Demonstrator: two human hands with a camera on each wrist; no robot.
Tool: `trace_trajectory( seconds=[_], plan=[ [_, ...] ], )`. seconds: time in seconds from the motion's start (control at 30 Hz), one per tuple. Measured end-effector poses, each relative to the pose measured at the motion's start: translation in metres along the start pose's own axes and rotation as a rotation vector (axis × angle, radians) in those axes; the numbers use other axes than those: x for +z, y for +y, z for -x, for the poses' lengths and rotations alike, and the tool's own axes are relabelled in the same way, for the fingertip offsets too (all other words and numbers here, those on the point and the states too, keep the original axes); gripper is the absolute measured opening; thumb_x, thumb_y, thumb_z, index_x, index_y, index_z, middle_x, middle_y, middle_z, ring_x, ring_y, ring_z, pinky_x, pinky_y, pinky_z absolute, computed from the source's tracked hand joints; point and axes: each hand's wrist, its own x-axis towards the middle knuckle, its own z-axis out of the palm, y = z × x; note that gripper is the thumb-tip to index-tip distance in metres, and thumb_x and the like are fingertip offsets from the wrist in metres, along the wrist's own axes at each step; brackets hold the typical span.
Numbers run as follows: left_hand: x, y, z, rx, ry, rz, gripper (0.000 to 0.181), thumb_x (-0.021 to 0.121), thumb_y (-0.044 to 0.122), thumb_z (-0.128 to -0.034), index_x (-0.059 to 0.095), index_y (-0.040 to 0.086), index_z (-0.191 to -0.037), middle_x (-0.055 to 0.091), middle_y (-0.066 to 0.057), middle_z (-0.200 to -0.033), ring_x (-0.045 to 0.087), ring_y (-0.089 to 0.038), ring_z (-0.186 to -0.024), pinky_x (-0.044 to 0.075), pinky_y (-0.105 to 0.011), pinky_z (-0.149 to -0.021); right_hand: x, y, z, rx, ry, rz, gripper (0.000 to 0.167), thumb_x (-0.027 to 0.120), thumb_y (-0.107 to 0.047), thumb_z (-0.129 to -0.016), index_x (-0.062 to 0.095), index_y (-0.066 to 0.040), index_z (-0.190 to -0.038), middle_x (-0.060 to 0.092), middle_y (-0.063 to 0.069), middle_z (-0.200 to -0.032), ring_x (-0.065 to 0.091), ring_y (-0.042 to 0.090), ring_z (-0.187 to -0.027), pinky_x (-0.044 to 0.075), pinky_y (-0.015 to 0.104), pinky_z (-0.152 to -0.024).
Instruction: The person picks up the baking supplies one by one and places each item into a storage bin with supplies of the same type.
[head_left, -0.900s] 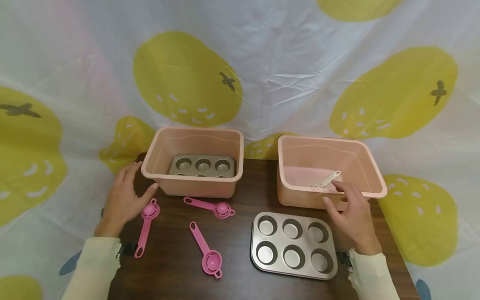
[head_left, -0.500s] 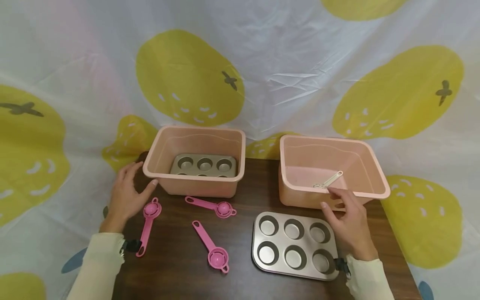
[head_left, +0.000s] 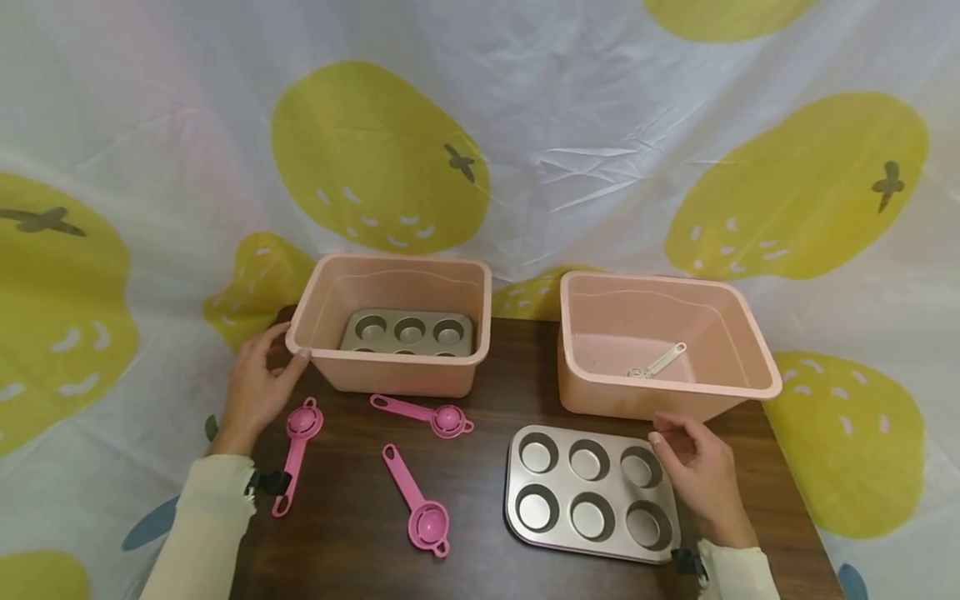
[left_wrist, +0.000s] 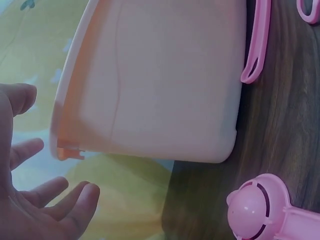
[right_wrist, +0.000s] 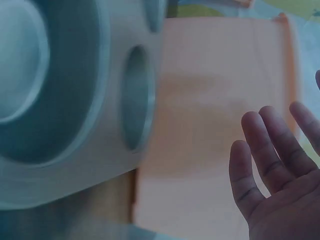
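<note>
Pale pink plastic makes up both bins by your hands. Your left hand [head_left: 258,387] is beside the front left corner of the left bin [head_left: 397,377], fingers spread and gently bent, gripping nothing; you can't tell from these views whether a fingertip touches the rim. Your right hand [head_left: 708,475] hangs in front of the right bin [head_left: 622,402], close to the far right corner of the muffin tin [head_left: 562,487], its fingers loose, spread in the wrist view, and holding nothing.

That tin lies flat on the dark wooden table [head_left: 330,542], cups up. You have a second tin [head_left: 430,329] inside the left bin and a small white-handled tool [head_left: 666,360] inside the right one.

Three pink egg separators lie on the table: one [head_left: 303,421] near your left thumb, another [head_left: 448,421] just before the left bin, the third [head_left: 430,527] nearer you.
</note>
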Motion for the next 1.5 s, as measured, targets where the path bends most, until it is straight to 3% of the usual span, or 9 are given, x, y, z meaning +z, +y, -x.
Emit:
trace_trajectory(
  seconds=[0.13, 0.23, 0.33, 0.4, 0.67, 0.8, 0.93, 1.3, 1.5],
  plan=[
    [0.003, -0.002, -0.004, -0.013, -0.003, 0.019, 0.058, 0.069, 0.038, -0.1026, 0.055, 0.010, -0.152, 0.057, -0.026, -0.145, 0.065, -0.044, -0.123, 0.062, -0.047, -0.092, 0.003, 0.013, 0.006, 0.071, -0.015, 0.006, 0.031, 0.080, -0.002, -0.091, 0.074, -0.005, -0.121, 0.078, 0.017, -0.107, 0.067, -0.009, -0.084, 0.052, 0.008, -0.073],
    [0.006, -0.003, -0.006, -0.025, -0.019, 0.065, 0.057, 0.068, 0.036, -0.1033, 0.055, 0.009, -0.152, 0.060, -0.026, -0.146, 0.067, -0.045, -0.123, 0.060, -0.029, -0.093, 0.004, 0.024, 0.010, 0.089, -0.034, 0.017, 0.031, 0.081, -0.004, -0.092, 0.072, -0.003, -0.121, 0.077, 0.018, -0.108, 0.067, -0.009, -0.085, 0.054, 0.010, -0.074],
    [0.010, -0.003, -0.007, -0.055, -0.049, 0.104, 0.057, 0.068, 0.035, -0.1037, 0.054, 0.011, -0.153, 0.061, -0.025, -0.147, 0.068, -0.041, -0.121, 0.048, -0.006, -0.083, 0.004, 0.036, 0.016, 0.098, -0.070, 0.033, 0.033, 0.082, -0.009, -0.092, 0.071, -0.002, -0.122, 0.076, 0.019, -0.112, 0.067, -0.010, -0.089, 0.056, 0.012, -0.075],
    [0.013, -0.002, -0.006, -0.081, -0.069, 0.116, 0.058, 0.068, 0.035, -0.1038, 0.053, 0.011, -0.154, 0.062, -0.025, -0.145, 0.068, -0.037, -0.118, 0.041, -0.001, -0.076, 0.003, 0.042, 0.020, 0.109, -0.101, 0.049, 0.035, 0.083, -0.012, -0.092, 0.071, -0.003, -0.124, 0.076, 0.020, -0.117, 0.068, -0.007, -0.093, 0.057, 0.014, -0.074],
    [0.018, 0.003, -0.005, -0.149, -0.082, 0.086, 0.060, 0.068, 0.039, -0.1030, 0.050, 0.016, -0.156, 0.055, -0.025, -0.154, 0.067, -0.040, -0.120, 0.046, -0.016, -0.080, -0.002, 0.051, 0.035, 0.159, -0.154, 0.070, 0.043, 0.085, -0.015, -0.090, 0.069, -0.005, -0.129, 0.074, 0.016, -0.124, 0.064, -0.005, -0.106, 0.060, 0.023, -0.073],
    [0.019, 0.002, -0.006, -0.169, -0.091, 0.101, 0.060, 0.067, 0.039, -0.1034, 0.049, 0.017, -0.157, 0.051, -0.024, -0.158, 0.063, -0.044, -0.128, 0.056, -0.040, -0.095, -0.004, 0.055, 0.041, 0.193, -0.152, 0.053, 0.046, 0.086, -0.013, -0.090, 0.068, -0.004, -0.131, 0.072, 0.017, -0.125, 0.061, -0.005, -0.106, 0.059, 0.020, -0.075],
    [0.015, 0.001, -0.006, -0.184, -0.102, 0.141, 0.061, 0.068, 0.035, -0.1037, 0.047, 0.016, -0.158, 0.045, -0.023, -0.163, 0.056, -0.047, -0.138, 0.050, -0.059, -0.111, -0.003, 0.060, 0.047, 0.216, -0.182, 0.065, 0.049, 0.086, -0.013, -0.089, 0.067, -0.004, -0.133, 0.071, 0.016, -0.124, 0.063, -0.003, -0.099, 0.059, 0.020, -0.076],
    [0.015, 0.002, -0.009, -0.189, -0.128, 0.186, 0.067, 0.066, 0.041, -0.1046, 0.040, 0.018, -0.162, 0.046, -0.026, -0.162, 0.056, -0.047, -0.139, 0.049, -0.060, -0.112, 0.000, 0.063, 0.056, 0.293, -0.274, -0.032, 0.054, 0.085, -0.011, -0.089, 0.063, -0.003, -0.138, 0.071, 0.025, -0.122, 0.068, 0.003, -0.077, 0.054, 0.023, -0.064],
    [0.013, 0.001, -0.005, -0.187, -0.122, 0.208, 0.068, 0.065, 0.040, -0.1051, 0.039, 0.017, -0.163, 0.047, -0.028, -0.160, 0.055, -0.046, -0.139, 0.046, -0.061, -0.114, 0.001, 0.061, 0.053, 0.316, -0.307, -0.048, 0.060, 0.088, -0.009, -0.085, 0.062, -0.003, -0.140, 0.069, 0.022, -0.114, 0.059, 0.005, -0.063, 0.049, 0.024, -0.055]
  ],
)
